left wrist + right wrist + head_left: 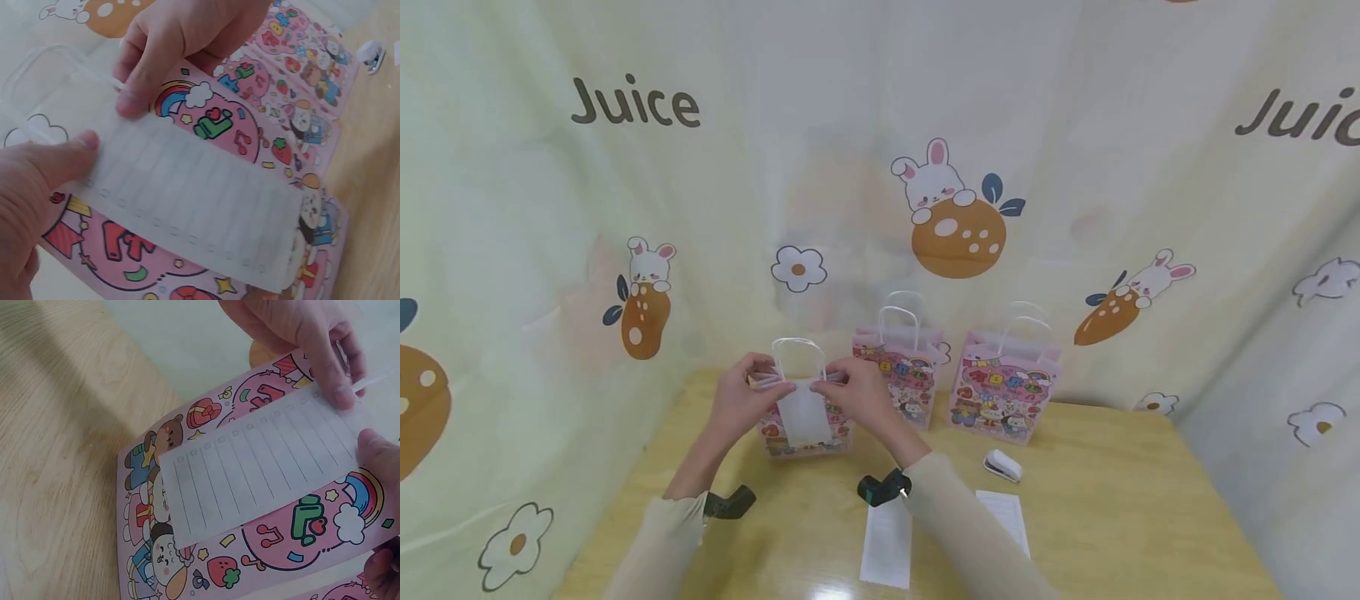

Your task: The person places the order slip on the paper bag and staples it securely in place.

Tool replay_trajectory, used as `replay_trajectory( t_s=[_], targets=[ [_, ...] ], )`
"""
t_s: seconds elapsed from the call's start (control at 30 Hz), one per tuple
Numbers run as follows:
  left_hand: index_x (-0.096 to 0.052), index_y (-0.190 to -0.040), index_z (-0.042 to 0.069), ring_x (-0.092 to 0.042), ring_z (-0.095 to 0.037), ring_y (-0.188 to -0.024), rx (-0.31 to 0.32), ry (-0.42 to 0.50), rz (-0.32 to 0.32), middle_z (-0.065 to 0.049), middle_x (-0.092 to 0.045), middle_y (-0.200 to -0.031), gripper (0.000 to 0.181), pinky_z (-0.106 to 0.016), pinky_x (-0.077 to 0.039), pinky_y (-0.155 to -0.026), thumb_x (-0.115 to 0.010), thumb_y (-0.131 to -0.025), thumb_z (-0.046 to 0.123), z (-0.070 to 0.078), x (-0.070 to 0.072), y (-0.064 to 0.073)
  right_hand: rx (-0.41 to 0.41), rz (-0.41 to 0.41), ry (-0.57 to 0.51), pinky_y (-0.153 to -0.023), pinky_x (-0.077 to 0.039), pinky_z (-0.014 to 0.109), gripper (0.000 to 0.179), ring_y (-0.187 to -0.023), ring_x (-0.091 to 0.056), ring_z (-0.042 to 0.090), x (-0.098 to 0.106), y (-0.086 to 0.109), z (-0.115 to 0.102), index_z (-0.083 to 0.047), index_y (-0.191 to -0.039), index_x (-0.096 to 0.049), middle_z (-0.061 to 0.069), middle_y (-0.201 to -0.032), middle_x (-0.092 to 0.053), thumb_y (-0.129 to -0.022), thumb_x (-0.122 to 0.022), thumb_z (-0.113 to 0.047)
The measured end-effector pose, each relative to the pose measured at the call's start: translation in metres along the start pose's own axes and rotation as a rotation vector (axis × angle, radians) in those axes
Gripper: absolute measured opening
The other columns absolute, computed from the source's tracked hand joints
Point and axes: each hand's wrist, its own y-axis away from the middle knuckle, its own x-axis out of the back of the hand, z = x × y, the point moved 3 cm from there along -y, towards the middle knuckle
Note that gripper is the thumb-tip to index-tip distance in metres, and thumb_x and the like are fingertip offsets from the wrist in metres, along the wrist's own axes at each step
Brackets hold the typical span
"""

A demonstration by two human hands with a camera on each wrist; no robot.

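Observation:
A pink cartoon-print paper gift bag (842, 437) with white handles stands on the table at the left. Against its front lies a white lined checklist slip (805, 414), with small boxes down one side in the right wrist view. My left hand (737, 402) pinches the slip's top left corner to the bag's rim, thumb in front and fingers behind. On the other side my right hand (863, 392) pinches the top right corner to the rim the same way. The slip hangs over the printed bears and letters.
Two matching gift bags (917, 375) (1003, 387) stand to the right. In front of them lies a small white stapler (1003, 465). Two more paper slips (887, 542) (1004, 515) lie on the wooden table (1112, 500). A printed curtain (850, 100) hangs behind.

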Motion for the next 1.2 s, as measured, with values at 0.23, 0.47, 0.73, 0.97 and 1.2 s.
replay_trajectory(
  t_s=[0.23, 0.47, 0.73, 0.97, 1.2],
  targets=[
    [-0.071, -0.094, 0.007, -0.063, -0.022, -0.088, 0.120, -0.018, -0.106, -0.006, -0.067, -0.094, 0.037, -0.039, -0.052, -0.072, -0.084, -0.076, 0.037, 0.000, 0.005, -0.004, 0.006, -0.023, -0.014, -0.053, -0.046, 0.022, 0.015, -0.059, -0.055, 0.006, 0.000, -0.006, 0.003, -0.012, -0.085, -0.071, -0.008, -0.070, -0.064, -0.083, -0.079, -0.024],
    [-0.074, -0.092, 0.007, -0.066, -0.020, -0.080, 0.121, 0.016, -0.131, -0.005, -0.071, -0.090, 0.028, -0.035, -0.054, -0.068, -0.080, -0.082, 0.032, -0.006, 0.000, -0.006, -0.088, -0.030, -0.108, -0.067, -0.053, 0.026, 0.024, -0.077, -0.064, 0.009, -0.001, -0.004, 0.010, -0.010, -0.102, -0.069, -0.002, -0.087, -0.068, -0.085, -0.077, -0.026],
    [-0.075, -0.092, 0.006, -0.066, -0.019, -0.079, 0.077, 0.006, -0.113, -0.008, -0.071, -0.092, 0.023, -0.033, -0.054, -0.067, -0.076, -0.086, 0.029, -0.014, -0.001, -0.007, -0.080, 0.042, -0.067, -0.063, -0.052, 0.026, 0.029, -0.075, -0.066, 0.008, -0.007, -0.008, 0.022, -0.015, -0.097, -0.072, -0.005, -0.086, -0.070, -0.080, -0.080, -0.037],
    [-0.074, -0.095, 0.004, -0.066, -0.022, -0.076, 0.072, 0.005, -0.093, -0.012, -0.070, -0.093, 0.020, -0.032, -0.055, -0.063, -0.079, -0.084, 0.020, -0.018, 0.001, -0.001, -0.026, 0.056, -0.069, -0.057, -0.051, 0.024, 0.026, -0.064, -0.061, 0.006, -0.014, -0.010, 0.025, -0.014, -0.083, -0.074, -0.007, -0.075, -0.069, -0.076, -0.083, -0.037],
    [-0.073, -0.094, 0.001, -0.067, -0.020, -0.071, 0.102, 0.034, -0.142, -0.011, -0.071, -0.088, 0.028, -0.030, -0.055, -0.060, -0.080, -0.082, 0.026, -0.014, -0.010, -0.001, -0.033, 0.056, -0.094, -0.060, -0.052, 0.025, 0.026, -0.068, -0.063, 0.008, -0.003, -0.003, 0.030, -0.013, -0.088, -0.073, -0.005, -0.081, -0.069, -0.076, -0.084, -0.033]
  ],
)
